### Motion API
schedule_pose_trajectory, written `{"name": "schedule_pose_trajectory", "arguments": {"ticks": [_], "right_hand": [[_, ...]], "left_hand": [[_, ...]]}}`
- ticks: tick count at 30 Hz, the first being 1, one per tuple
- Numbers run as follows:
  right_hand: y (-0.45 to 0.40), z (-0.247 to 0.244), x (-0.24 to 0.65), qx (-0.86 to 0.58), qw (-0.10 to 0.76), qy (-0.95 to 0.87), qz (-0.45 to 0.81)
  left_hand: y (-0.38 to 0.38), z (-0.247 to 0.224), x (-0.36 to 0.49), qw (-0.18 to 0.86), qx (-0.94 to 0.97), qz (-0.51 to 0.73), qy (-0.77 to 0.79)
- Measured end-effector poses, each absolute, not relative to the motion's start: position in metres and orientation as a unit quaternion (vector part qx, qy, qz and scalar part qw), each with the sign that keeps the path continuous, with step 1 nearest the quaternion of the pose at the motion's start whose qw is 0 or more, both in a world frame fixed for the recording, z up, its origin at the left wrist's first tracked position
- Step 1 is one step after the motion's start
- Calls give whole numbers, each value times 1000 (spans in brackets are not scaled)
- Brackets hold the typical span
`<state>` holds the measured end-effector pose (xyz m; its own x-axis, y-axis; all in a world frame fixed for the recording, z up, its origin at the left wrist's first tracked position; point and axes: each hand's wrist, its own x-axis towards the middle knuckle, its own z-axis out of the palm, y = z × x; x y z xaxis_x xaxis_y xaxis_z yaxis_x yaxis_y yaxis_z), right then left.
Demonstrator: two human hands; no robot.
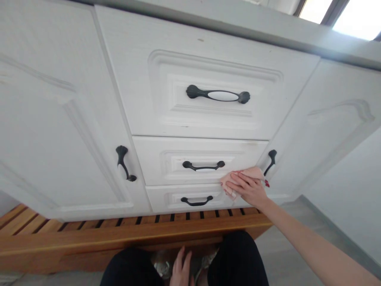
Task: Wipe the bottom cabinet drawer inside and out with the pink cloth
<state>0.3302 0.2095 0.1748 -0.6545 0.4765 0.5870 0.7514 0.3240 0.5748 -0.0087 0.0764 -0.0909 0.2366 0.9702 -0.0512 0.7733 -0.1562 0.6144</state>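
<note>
My right hand (249,191) presses a pink cloth (252,172) flat against the white cabinet, near the right ends of the middle drawer (154,161) and the bottom drawer (156,196). The cloth spreads out past the fingers, and a small red bit shows at its right edge. Low in the view, my left hand (181,270) hangs between my knees with its fingers stretched out, and nothing shows in it. Dark curved handles sit on the top drawer (125,79), on both lower drawers, and on the cabinet doors at either side.
A slatted wooden bench (133,234) runs along the cabinet's foot, in front of my knees (238,258). The countertop edge (208,22) crosses above the drawers. At the right are a white wall (351,198) and grey floor (285,258); a window (354,16) is at the upper right.
</note>
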Motion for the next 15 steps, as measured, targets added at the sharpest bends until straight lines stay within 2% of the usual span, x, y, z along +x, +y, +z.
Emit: {"name": "schedule_pose_trajectory", "arguments": {"ticks": [3,6,10,15], "right_hand": [[209,155,329,-416,205,-778,-424],[203,141,320,-464,217,-768,-385],[189,134,306,-508,242,-761,-321],[163,122,296,-550,280,-761,-202]], "left_hand": [[96,-41,5,65,778,306,545],[126,20,21,-31,787,341,512],[163,68,37,-76,812,324,480],[179,74,45,-54,817,270,507]]}}
